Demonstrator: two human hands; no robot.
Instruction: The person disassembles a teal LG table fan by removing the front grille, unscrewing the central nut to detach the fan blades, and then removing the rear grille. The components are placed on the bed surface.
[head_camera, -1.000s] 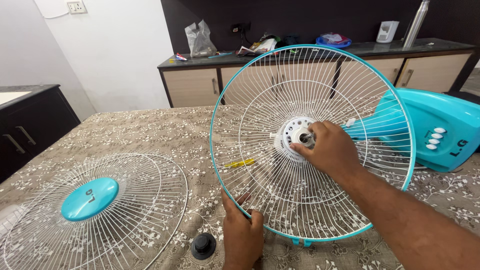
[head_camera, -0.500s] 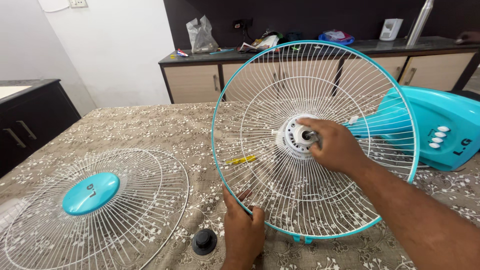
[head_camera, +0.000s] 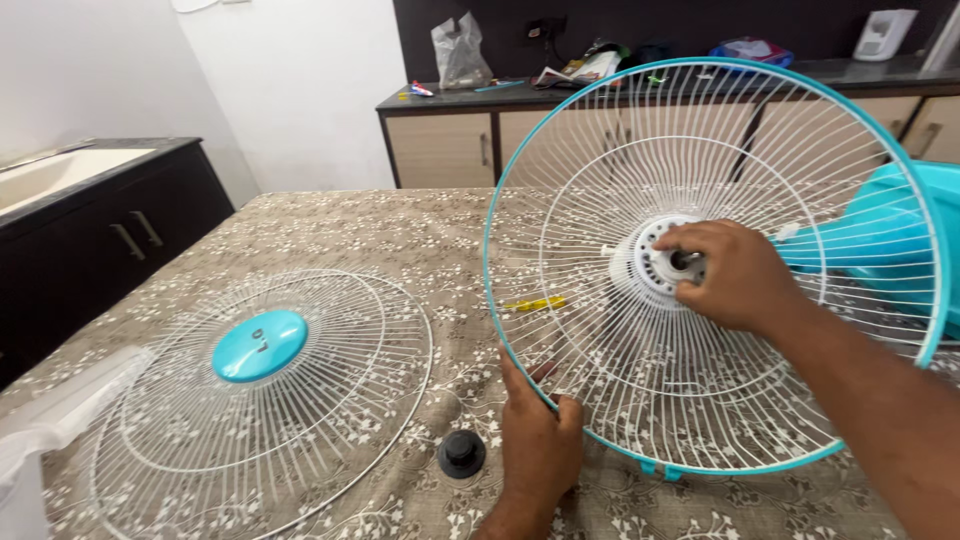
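1. Your left hand (head_camera: 538, 450) grips the lower rim of the upright fan guard (head_camera: 640, 400).
2. Your right hand (head_camera: 735, 275) closes its fingers on the white hub (head_camera: 650, 262).
3. The front grille (head_camera: 250, 400) and black knob (head_camera: 461, 453) lie on the tabletop (head_camera: 400, 240).

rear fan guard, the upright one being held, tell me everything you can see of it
The rear guard is a round cage of thin white wire spokes with a teal rim, apparently coated metal. It stands nearly upright on the patterned tablecloth, mounted on the teal fan body behind it. A white ring with holes sits at its centre around the shaft. The left hand grips the lower rim; the right hand rests on the hub. A small teal clip hangs at the bottom.
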